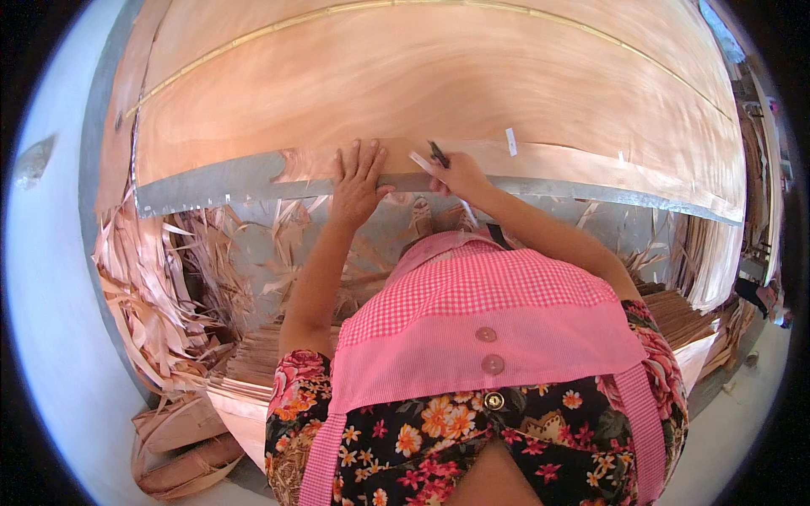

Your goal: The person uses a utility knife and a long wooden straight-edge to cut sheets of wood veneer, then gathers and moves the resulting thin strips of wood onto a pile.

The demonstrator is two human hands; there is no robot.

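A wide sheet of thin reddish wood veneer (439,84) lies on a table with a grey metal front edge (219,187). My left hand (359,181) presses flat, fingers apart, on the veneer's torn front edge. Just to its right, my right hand (460,175) is shut on a dark-handled knife (438,154) and a strip of white tape (422,163) at the veneer's edge. A short piece of white tape (510,141) is stuck on the veneer further right.
Veneer scraps and strips (160,287) pile up below the table at left. Stacks of cut veneer (675,312) sit at lower right and under my arms. A pale concrete floor (51,320) runs along the left.
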